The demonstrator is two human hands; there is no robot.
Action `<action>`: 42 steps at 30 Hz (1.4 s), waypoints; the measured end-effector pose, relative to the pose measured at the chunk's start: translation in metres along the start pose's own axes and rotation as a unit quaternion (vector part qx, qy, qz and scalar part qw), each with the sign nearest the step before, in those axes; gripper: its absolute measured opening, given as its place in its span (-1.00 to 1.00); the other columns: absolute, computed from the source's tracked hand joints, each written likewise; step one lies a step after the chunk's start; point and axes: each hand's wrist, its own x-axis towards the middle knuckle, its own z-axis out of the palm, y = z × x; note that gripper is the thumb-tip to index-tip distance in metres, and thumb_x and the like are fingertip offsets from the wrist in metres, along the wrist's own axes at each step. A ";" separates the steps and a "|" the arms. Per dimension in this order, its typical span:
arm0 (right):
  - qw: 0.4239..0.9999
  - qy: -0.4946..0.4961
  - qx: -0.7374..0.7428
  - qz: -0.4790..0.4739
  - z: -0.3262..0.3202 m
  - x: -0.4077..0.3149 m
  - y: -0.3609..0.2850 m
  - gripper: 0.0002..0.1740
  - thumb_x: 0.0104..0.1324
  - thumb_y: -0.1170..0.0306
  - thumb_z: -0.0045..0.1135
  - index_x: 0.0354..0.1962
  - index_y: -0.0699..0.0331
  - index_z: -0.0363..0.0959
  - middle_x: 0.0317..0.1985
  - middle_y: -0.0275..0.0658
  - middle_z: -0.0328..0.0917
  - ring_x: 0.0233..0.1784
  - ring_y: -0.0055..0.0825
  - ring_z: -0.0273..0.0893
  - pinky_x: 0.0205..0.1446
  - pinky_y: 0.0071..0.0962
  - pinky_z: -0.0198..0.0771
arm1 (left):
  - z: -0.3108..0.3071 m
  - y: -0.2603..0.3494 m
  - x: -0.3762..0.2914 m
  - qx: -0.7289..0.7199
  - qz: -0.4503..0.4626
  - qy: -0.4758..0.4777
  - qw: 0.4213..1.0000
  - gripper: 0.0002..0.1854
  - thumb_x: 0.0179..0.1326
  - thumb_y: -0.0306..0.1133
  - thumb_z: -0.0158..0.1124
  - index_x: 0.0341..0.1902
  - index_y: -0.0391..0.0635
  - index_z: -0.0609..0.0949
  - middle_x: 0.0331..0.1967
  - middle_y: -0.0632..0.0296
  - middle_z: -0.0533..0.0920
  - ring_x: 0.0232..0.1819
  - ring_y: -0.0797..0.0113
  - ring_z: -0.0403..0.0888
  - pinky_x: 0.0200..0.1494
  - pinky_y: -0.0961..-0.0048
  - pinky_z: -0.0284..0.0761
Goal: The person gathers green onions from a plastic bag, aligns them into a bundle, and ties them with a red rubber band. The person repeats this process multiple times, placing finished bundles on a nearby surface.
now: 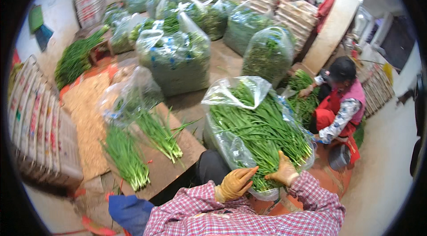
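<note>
A large clear plastic bag (235, 151) stands before me, filled with long green chives (253, 119) whose pale stem ends lie towards the lower right. My right hand (283, 170), in a yellow-orange glove, rests on the chives at the bag's near side, thumb and fingers apart. Just left of it, my left hand (236, 182), also gloved, is held at the near left rim with its fingers stretched out and nothing visible in it. Two loose bunches of chives, a left bunch (125, 157) and a right bunch (160, 134), lie on a low brown board (180, 166).
On the right a co-worker (340, 102) crouches, one hand on a pile of greens (302, 102), near a grey bucket (339, 156). Filled plastic bags (173, 66) crowd the floor ahead. Stacked crates (36, 126) stand at left. More chives (80, 54) lie heaped beyond them.
</note>
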 end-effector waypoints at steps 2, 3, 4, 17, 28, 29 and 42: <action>0.999 -0.015 -0.029 0.016 -0.001 -0.001 -0.009 0.42 -0.31 -0.17 0.34 0.28 0.40 -0.34 0.27 0.18 -0.10 0.34 -0.08 -0.04 0.35 -0.36 -0.04 | 0.000 0.005 -0.001 -0.011 0.028 -0.023 0.999 -0.43 0.02 -0.46 0.17 0.18 -0.21 0.34 -0.13 0.05 0.51 -0.16 0.09 0.51 -0.11 0.29 0.43; 0.998 -0.009 -0.042 0.042 -0.001 -0.002 -0.013 0.41 -0.29 -0.16 0.34 0.28 0.38 -0.35 0.26 0.19 -0.10 0.34 -0.08 -0.03 0.34 -0.35 -0.01 | 0.001 0.007 -0.001 0.003 0.041 -0.044 0.998 -0.43 0.01 -0.46 0.17 0.18 -0.20 0.34 -0.14 0.05 0.51 -0.16 0.10 0.51 -0.12 0.29 0.43; 0.999 -0.013 -0.021 0.035 0.000 -0.002 -0.015 0.40 -0.27 -0.15 0.34 0.29 0.36 -0.37 0.26 0.19 -0.10 0.33 -0.08 -0.02 0.32 -0.33 0.02 | 0.002 0.009 0.000 0.011 0.053 -0.058 0.997 -0.43 0.01 -0.47 0.17 0.18 -0.20 0.34 -0.15 0.05 0.51 -0.16 0.10 0.51 -0.12 0.29 0.43; 0.926 -0.176 0.304 -0.138 -0.112 0.047 0.016 -0.17 -0.09 0.18 0.40 0.04 0.46 0.20 -0.05 -0.18 0.45 -0.01 -0.49 0.39 0.11 -0.48 0.26 | 0.002 0.008 -0.006 -0.520 -0.338 -0.161 0.768 -0.50 0.21 -0.11 0.08 0.11 -0.20 0.41 -0.20 0.15 0.58 -0.19 0.28 0.56 -0.12 0.44 0.45; 0.986 -0.013 -0.034 -0.163 0.006 -0.050 -0.088 0.33 -0.11 -0.27 0.13 0.24 0.55 -0.37 0.24 0.34 -0.13 0.34 0.13 -0.12 0.34 -0.24 -0.04 | 0.011 -0.015 0.009 -0.814 -0.467 0.053 0.341 -0.48 0.18 -0.17 0.12 0.21 -0.01 0.34 0.21 0.17 0.33 0.24 0.24 0.26 0.26 0.28 0.20; 0.983 0.010 -0.045 -0.177 0.010 -0.055 -0.092 0.30 -0.08 -0.26 0.11 0.24 0.53 -0.36 0.22 0.38 -0.12 0.32 0.17 -0.09 0.33 -0.20 -0.03 | 0.010 -0.013 0.006 -0.820 -0.448 0.055 0.352 -0.50 0.19 -0.20 0.11 0.20 -0.02 0.35 0.21 0.18 0.32 0.23 0.24 0.26 0.27 0.27 0.18; 0.962 0.101 0.148 -0.204 -0.010 -0.037 -0.018 -0.16 0.15 -0.22 -0.15 0.07 0.38 0.23 -0.10 0.06 0.44 -0.02 -0.10 0.40 0.04 -0.26 0.29 | -0.013 -0.026 -0.019 -0.855 -0.404 0.081 0.314 -0.56 0.22 -0.25 0.06 0.11 -0.24 0.38 0.03 -0.07 0.46 0.07 0.07 0.43 0.16 0.10 0.31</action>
